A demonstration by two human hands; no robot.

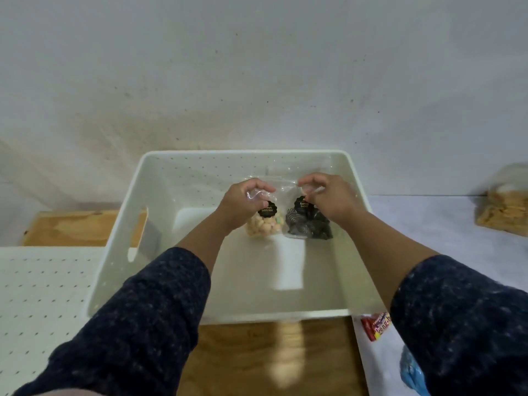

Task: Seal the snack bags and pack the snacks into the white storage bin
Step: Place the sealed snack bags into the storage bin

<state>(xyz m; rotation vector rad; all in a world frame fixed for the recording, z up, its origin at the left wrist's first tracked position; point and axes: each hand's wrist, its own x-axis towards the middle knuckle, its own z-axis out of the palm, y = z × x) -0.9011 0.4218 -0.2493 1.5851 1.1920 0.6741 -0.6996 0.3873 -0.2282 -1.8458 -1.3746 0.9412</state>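
Two snack bags (288, 221) stand side by side in the bin (177, 178).

Your two forearms reach forward, sleeves pushed up. Your left hand (243, 200) and right hand (328, 195) sit side by side, backs up, fingers curled and pinching.

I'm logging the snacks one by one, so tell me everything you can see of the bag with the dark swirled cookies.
The dark cookie bag is a clear plastic pouch of black-and-grey swirled cookies with a round black label of pale lettering near its top. It stands upright inside the white storage bin, its base on the bin floor, right beside the pale cookie bag. The right hand pinches its crinkled top. Whether it is sealed cannot be told.
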